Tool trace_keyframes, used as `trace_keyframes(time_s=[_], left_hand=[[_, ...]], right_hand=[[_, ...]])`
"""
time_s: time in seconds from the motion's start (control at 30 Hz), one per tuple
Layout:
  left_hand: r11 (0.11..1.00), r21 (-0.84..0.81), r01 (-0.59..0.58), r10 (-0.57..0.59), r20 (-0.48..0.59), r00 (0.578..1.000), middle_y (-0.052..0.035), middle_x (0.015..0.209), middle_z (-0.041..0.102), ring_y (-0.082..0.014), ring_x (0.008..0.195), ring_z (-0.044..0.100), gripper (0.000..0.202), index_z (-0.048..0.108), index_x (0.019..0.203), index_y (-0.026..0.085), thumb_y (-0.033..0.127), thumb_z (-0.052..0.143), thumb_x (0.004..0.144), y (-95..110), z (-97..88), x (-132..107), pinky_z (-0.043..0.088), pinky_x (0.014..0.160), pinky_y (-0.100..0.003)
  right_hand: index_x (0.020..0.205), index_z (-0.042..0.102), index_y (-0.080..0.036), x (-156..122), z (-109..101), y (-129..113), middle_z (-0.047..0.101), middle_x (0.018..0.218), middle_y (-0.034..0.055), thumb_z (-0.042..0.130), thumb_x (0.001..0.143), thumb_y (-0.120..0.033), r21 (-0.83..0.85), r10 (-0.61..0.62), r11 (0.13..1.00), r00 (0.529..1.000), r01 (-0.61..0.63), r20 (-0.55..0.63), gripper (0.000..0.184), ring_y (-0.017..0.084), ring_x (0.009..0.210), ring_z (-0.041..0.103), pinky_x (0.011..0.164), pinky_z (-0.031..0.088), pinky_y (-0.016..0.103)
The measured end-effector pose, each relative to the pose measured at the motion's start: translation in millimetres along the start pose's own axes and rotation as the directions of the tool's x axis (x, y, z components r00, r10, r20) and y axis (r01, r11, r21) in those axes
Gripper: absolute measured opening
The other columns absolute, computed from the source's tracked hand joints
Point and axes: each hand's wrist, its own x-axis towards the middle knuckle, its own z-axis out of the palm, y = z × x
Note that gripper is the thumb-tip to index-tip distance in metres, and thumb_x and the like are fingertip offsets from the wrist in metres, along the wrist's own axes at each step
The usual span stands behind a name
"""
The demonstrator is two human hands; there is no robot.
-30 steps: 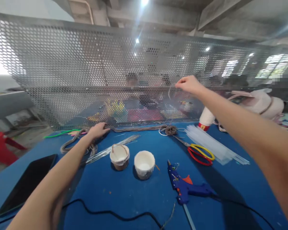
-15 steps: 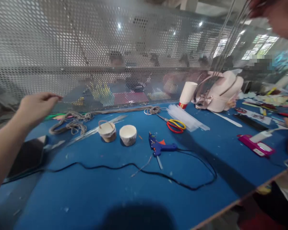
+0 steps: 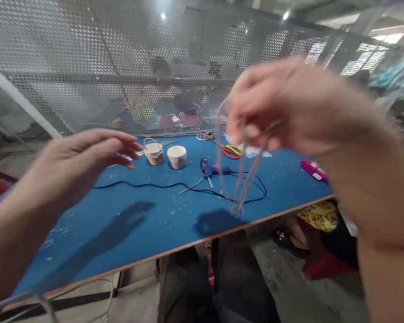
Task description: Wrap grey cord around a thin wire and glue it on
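Observation:
My right hand point(image 3: 289, 107), blurred by motion, is raised close to the camera with its fingers pinched on a bundle of thin grey cord point(image 3: 242, 179) that hangs down in loops over the blue table's point(image 3: 155, 220) front edge. My left hand point(image 3: 84, 157) hovers above the table at the left, fingers stretched out and holding nothing. Between the hands, farther back, stand two small paper cups point(image 3: 154, 151) point(image 3: 177, 156); the left one has a cord handle.
A blue glue gun point(image 3: 211, 169) with a black cable point(image 3: 148, 185) lies mid-table. Scissors with red and yellow handles point(image 3: 233, 151) and a cord coil point(image 3: 207, 135) lie behind it. A pink object point(image 3: 312, 169) sits at the right edge. A perforated metal screen point(image 3: 121, 67) stands behind.
My right hand has come down from high at the upper right to the centre, bringing the cord with it. The left hand moved right and opened. The view has pulled back and tilted down.

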Motion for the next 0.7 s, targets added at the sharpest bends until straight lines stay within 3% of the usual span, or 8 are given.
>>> trace_keyframes(time_s=[0.07,0.17,0.27,0.37,0.47,0.57,0.63,0.7], left_hand=[[0.941,-0.334,0.047,0.042,0.254,0.966,-0.0032,0.096,0.069,-0.0249,0.088,0.064,0.038,0.063,0.099,0.023,0.042,0.055,0.067,11.8,20.8,-20.9,0.053,0.062,-0.034],[0.871,-0.429,0.241,0.006,0.498,0.867,-0.0054,0.088,0.069,-0.0231,0.076,0.063,0.052,0.060,0.110,0.026,0.040,0.067,0.060,9.7,44.3,-39.5,0.049,0.052,-0.030],[0.896,-0.328,0.299,-0.071,0.559,0.826,-0.0009,0.061,0.061,-0.0131,0.051,0.052,0.027,0.068,0.086,0.022,0.038,0.068,0.064,-4.7,50.3,-47.4,0.042,0.047,-0.026],[0.923,-0.245,0.296,-0.119,0.552,0.825,-0.0009,0.057,0.058,-0.0116,0.049,0.046,0.020,0.070,0.070,0.021,0.041,0.067,0.067,-22.7,38.5,-47.4,0.038,0.043,-0.025],[0.920,-0.226,0.321,-0.160,0.532,0.832,-0.0018,0.059,0.060,-0.0118,0.049,0.045,0.023,0.071,0.071,0.022,0.044,0.067,0.067,-41.0,23.0,-42.6,0.040,0.045,-0.025],[0.891,-0.242,0.385,-0.178,0.593,0.785,0.0036,0.043,0.043,-0.0127,0.044,0.042,0.032,0.071,0.079,0.020,0.049,0.062,0.070,-54.7,18.1,-36.4,0.045,0.048,-0.029],[0.905,-0.200,0.375,-0.173,0.632,0.755,0.0060,0.042,0.036,-0.0123,0.043,0.040,0.036,0.070,0.087,0.019,0.050,0.055,0.076,-58.1,21.7,-32.6,0.046,0.050,-0.029],[0.966,-0.063,0.249,-0.151,0.647,0.747,0.0039,0.049,0.046,-0.0127,0.049,0.046,0.036,0.069,0.092,0.018,0.046,0.049,0.082,-56.0,29.2,-29.0,0.045,0.051,-0.026]], right_hand=[[0.066,0.057,-0.015,-20.4,67.2,15.9,0.063,0.057,-0.0025,0.059,0.079,-0.018,0.119,-0.014,0.993,0.949,-0.025,0.315,0.014,0.002,0.038,0.044,0.033,0.036,0.012],[0.069,0.058,-0.015,-19.4,105.3,45.2,0.061,0.056,-0.0036,0.061,0.078,-0.024,0.172,0.013,0.981,0.910,-0.092,0.414,0.013,0.003,0.041,0.046,0.037,0.037,0.013],[0.068,0.058,-0.015,-9.0,103.6,73.1,0.058,0.055,-0.0043,0.063,0.074,-0.024,0.212,0.051,0.966,0.911,-0.150,0.408,0.012,0.003,0.042,0.043,0.039,0.034,0.015],[0.060,0.053,-0.016,-11.3,97.0,96.8,0.058,0.055,-0.0031,0.059,0.072,-0.020,0.250,0.110,0.942,0.908,-0.226,0.405,0.014,0.005,0.046,0.044,0.043,0.035,0.017],[0.061,0.052,-0.016,-26.2,95.2,118.0,0.060,0.055,-0.0020,0.058,0.072,-0.020,0.215,0.204,0.910,0.835,-0.354,0.511,0.014,0.006,0.045,0.044,0.044,0.033,0.018],[0.069,0.053,-0.018,-43.6,92.6,134.7,0.059,0.054,-0.0030,0.057,0.079,-0.032,0.136,0.273,0.893,0.758,-0.428,0.593,0.018,0.006,0.042,0.042,0.043,0.033,0.019],[0.073,0.059,-0.018,-51.7,86.9,141.3,0.065,0.064,0.0010,0.056,0.081,-0.038,-0.047,0.284,0.945,0.741,-0.323,0.608,0.021,0.010,0.050,0.050,0.050,0.040,0.022],[0.080,0.065,-0.020,-54.8,79.7,143.7,0.069,0.084,0.0059,0.057,0.081,-0.039,-0.353,0.285,0.930,0.800,-0.099,0.527,0.021,0.017,0.071,0.060,0.065,0.046,0.028]])
